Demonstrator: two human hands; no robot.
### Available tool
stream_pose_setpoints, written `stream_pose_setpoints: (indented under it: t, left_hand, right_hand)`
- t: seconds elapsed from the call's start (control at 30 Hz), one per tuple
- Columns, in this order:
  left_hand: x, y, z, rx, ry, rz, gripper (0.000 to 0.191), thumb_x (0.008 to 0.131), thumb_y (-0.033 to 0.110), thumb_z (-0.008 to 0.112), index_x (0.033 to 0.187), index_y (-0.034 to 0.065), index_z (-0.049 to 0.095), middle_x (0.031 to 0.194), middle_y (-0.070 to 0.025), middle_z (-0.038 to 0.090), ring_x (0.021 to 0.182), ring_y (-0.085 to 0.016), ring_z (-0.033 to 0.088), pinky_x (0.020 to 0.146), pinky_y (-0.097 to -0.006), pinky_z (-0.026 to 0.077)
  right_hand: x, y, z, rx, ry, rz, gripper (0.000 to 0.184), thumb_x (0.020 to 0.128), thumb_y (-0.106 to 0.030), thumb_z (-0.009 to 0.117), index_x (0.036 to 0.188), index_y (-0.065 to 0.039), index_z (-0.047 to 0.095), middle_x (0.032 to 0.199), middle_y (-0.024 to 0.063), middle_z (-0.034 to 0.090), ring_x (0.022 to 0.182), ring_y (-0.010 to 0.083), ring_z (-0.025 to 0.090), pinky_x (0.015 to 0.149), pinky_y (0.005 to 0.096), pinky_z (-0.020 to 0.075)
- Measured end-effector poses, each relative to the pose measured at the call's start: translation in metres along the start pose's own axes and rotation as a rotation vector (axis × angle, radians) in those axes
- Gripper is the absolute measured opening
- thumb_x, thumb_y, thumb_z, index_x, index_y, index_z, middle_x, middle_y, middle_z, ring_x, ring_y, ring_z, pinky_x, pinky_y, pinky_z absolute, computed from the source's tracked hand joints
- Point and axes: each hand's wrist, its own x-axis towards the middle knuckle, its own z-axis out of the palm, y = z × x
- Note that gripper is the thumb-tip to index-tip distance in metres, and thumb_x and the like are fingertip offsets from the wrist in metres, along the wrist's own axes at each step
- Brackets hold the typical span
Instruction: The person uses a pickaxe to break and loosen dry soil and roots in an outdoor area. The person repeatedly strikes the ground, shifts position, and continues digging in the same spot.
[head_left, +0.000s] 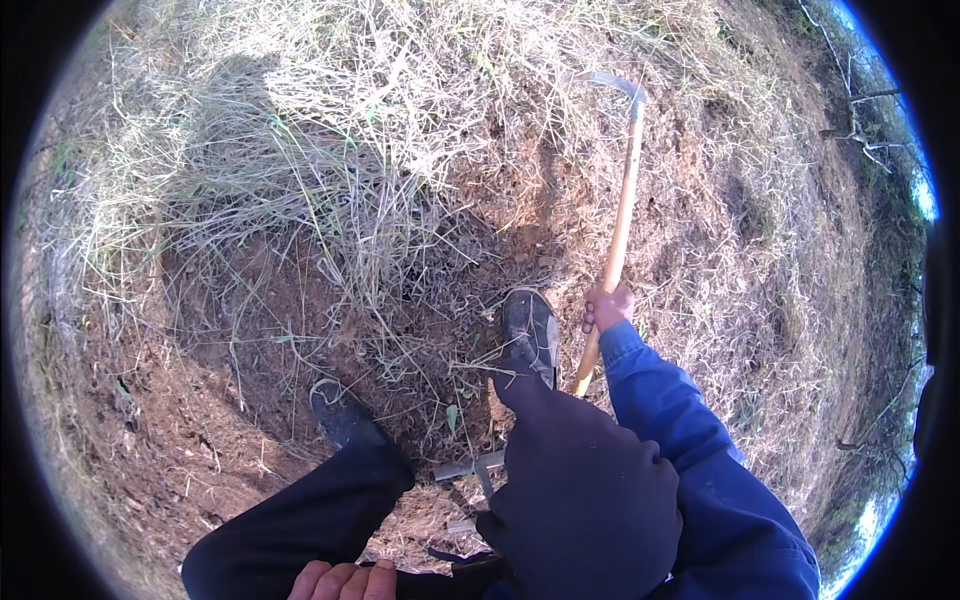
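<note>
My right hand (609, 306) is closed round the lower part of the wooden handle of a long-handled sickle (625, 191). Its curved metal blade (616, 81) points left, over dry grass. At the bottom edge my left hand (346, 580) shows only its fingers, which lie close together by the dark trousers (300, 517); whether they grip anything cannot be told. A heap of cut, pale grass (352, 150) lies ahead and to the left.
Two dark shoes (530, 330) stand on soil strewn with dry stalks. Between the legs lie narrow flat pieces (469, 466), perhaps wood or metal, partly hidden by dark cloth. Bare branches (853, 112) reach in at the right rim.
</note>
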Motion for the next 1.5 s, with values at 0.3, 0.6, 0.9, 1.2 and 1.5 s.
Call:
stream_pose_setpoints:
  t: [0.3, 0.6, 0.9, 1.2, 1.5]
  left_hand:
    - [0.013, -0.001, -0.003, -0.02, -0.021, 0.019, 0.047, 0.085, 0.019, 0.068, 0.122, -0.0069, 0.055, 0.104, -0.0175, 0.062, 0.099, -0.032, 0.061, 0.091, -0.0463, 0.048]
    - [0.015, 0.012, -0.005, 0.045, -0.013, 0.047, 0.046, 0.086, 0.019, 0.068, 0.122, -0.0065, 0.056, 0.105, -0.0173, 0.063, 0.101, -0.031, 0.06, 0.095, -0.0451, 0.047]
    - [0.011, 0.01, -0.001, 0.04, 0.009, 0.054, 0.042, 0.087, 0.018, 0.067, 0.12, -0.0065, 0.057, 0.104, -0.0173, 0.063, 0.098, -0.032, 0.061, 0.093, -0.0445, 0.048]
    - [0.002, 0.004, -0.001, 0.05, 0.062, 0.044, 0.039, 0.087, 0.016, 0.068, 0.118, -0.0068, 0.059, 0.093, -0.017, 0.063, 0.09, -0.031, 0.062, 0.089, -0.0438, 0.049]
    - [-0.004, 0.008, 0.006, 0.063, 0.117, 0.07, 0.038, 0.086, 0.013, 0.068, 0.118, -0.0058, 0.059, 0.086, -0.0158, 0.063, 0.084, -0.031, 0.062, 0.082, -0.0414, 0.05]
  right_hand:
    - [0.035, -0.024, 0.06, -0.094, -0.13, 0.013, 0.013, 0.085, -0.002, 0.058, 0.086, -0.001, 0.045, 0.058, 0.007, 0.049, 0.041, 0.0172, 0.049, 0.032, 0.0337, 0.0432]
    - [0.034, -0.006, 0.036, -0.13, -0.155, -0.024, 0.025, 0.085, -0.002, 0.056, 0.102, 0.006, 0.04, 0.062, 0.0111, 0.05, 0.043, 0.0201, 0.054, 0.033, 0.0357, 0.044]
    - [0.026, -0.009, 0.025, -0.173, -0.151, -0.032, 0.027, 0.085, -0.005, 0.059, 0.102, 0.007, 0.042, 0.065, 0.0133, 0.054, 0.044, 0.0209, 0.056, 0.033, 0.0366, 0.0451]
    - [0.012, 0.004, 0.018, -0.132, -0.111, -0.047, 0.019, 0.083, 0.0, 0.058, 0.095, 0.003, 0.044, 0.061, 0.0099, 0.049, 0.042, 0.0199, 0.05, 0.033, 0.0367, 0.0441]
    - [-0.046, 0.026, -0.016, -0.098, -0.16, 0.083, 0.016, 0.082, -0.001, 0.055, 0.093, 0.0, 0.043, 0.058, 0.0076, 0.047, 0.041, 0.0172, 0.046, 0.035, 0.0354, 0.0422]
